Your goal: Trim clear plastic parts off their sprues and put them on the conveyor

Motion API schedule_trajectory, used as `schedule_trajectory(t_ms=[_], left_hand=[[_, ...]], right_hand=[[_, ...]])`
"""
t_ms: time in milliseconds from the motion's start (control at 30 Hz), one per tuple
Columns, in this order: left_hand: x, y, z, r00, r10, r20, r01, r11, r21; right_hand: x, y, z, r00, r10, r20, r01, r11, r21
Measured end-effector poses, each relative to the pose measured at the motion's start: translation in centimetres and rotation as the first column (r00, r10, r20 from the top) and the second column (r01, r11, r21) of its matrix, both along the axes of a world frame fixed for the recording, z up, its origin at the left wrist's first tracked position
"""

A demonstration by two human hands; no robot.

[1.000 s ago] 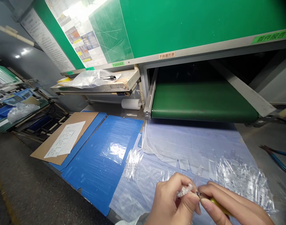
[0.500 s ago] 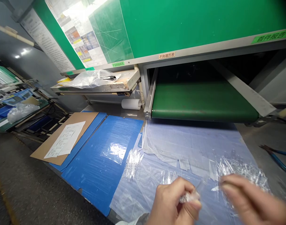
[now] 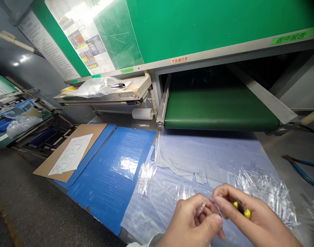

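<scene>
My left hand [image 3: 195, 223] pinches a small clear plastic part [image 3: 201, 207] near the bottom edge of the view. Close beside it, my right hand [image 3: 249, 219] grips a small tool with a yellow and black handle [image 3: 243, 210], its tip pointing at the clear part. Both hands hover over a clear plastic sheet [image 3: 205, 161] spread on the bench. A heap of clear plastic parts [image 3: 265, 188] lies just right of my hands. A smaller bunch of clear parts [image 3: 144, 177] lies to the left.
A green conveyor belt [image 3: 221, 109] runs behind the sheet. Blue corrugated boards [image 3: 113, 175] and a cardboard sheet with a paper form [image 3: 71, 156] lie left. Blue-handled pliers [image 3: 302, 168] rest at the right edge. A shelf holds a plastic bag [image 3: 97, 85].
My right hand swung out over the heap on the right, then came back beside my left hand with the yellow-handled tool. The left hand stayed put holding the clear part.
</scene>
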State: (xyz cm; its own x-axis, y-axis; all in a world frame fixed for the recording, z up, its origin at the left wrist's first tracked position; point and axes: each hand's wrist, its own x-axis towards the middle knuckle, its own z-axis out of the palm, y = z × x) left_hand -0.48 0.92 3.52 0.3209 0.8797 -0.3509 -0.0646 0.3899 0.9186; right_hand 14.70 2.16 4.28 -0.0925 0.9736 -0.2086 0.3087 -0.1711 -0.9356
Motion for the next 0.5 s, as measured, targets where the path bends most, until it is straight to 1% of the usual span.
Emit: schedule_trajectory(t_ms=[33, 67, 100, 133, 167, 233, 300, 333, 400, 433, 500], left_hand=[[-0.2, 0.1, -0.5, 1.000, 0.021, -0.024, -0.021, 1.000, 0.010], [-0.6, 0.2, -1.0, 0.997, 0.054, -0.048, -0.053, 0.998, 0.015], [-1.0, 0.4, -1.6, 0.994, 0.093, -0.065, -0.092, 0.996, 0.011], [-1.4, 0.5, -2.1, 0.990, 0.131, -0.060, -0.132, 0.991, -0.008], [-1.8, 0.5, -2.7, 0.985, 0.169, -0.026, -0.170, 0.985, -0.040], [-2.4, 0.6, -3.7, 0.967, 0.231, 0.105, -0.216, 0.967, -0.137], [-2.5, 0.7, -4.3, 0.934, 0.276, 0.228, -0.224, 0.947, -0.229], [-2.4, 0.7, -4.5, 0.920, 0.289, 0.264, -0.221, 0.940, -0.259], [-2.1, 0.7, -4.5, 0.920, 0.289, 0.266, -0.215, 0.937, -0.274], [-1.9, 0.8, -4.3, 0.930, 0.278, 0.243, -0.212, 0.941, -0.263], [-1.5, 0.8, -3.9, 0.947, 0.248, 0.202, -0.199, 0.951, -0.236]], right_hand=[[0.7, 0.4, -0.4, 1.000, 0.015, 0.024, -0.015, 1.000, -0.022], [1.6, 0.9, -1.1, 0.997, 0.007, 0.079, -0.003, 0.999, -0.045], [2.5, 1.3, -2.2, 0.990, 0.013, 0.141, -0.003, 0.998, -0.069], [3.4, 1.6, -3.6, 0.968, 0.072, 0.239, -0.047, 0.993, -0.111], [4.2, 1.7, -5.1, 0.954, 0.107, 0.279, -0.066, 0.986, -0.154], [4.8, 1.6, -8.5, 0.931, 0.175, 0.321, -0.102, 0.967, -0.232], [4.5, 1.1, -11.6, 0.912, 0.234, 0.336, -0.133, 0.945, -0.298], [4.2, 0.8, -12.8, 0.906, 0.254, 0.338, -0.144, 0.937, -0.319], [3.4, 0.3, -14.2, 0.900, 0.270, 0.343, -0.147, 0.927, -0.344], [3.1, 0.1, -14.5, 0.898, 0.265, 0.351, -0.138, 0.927, -0.347], [3.0, -0.1, -13.9, 0.899, 0.231, 0.371, -0.106, 0.938, -0.329]])
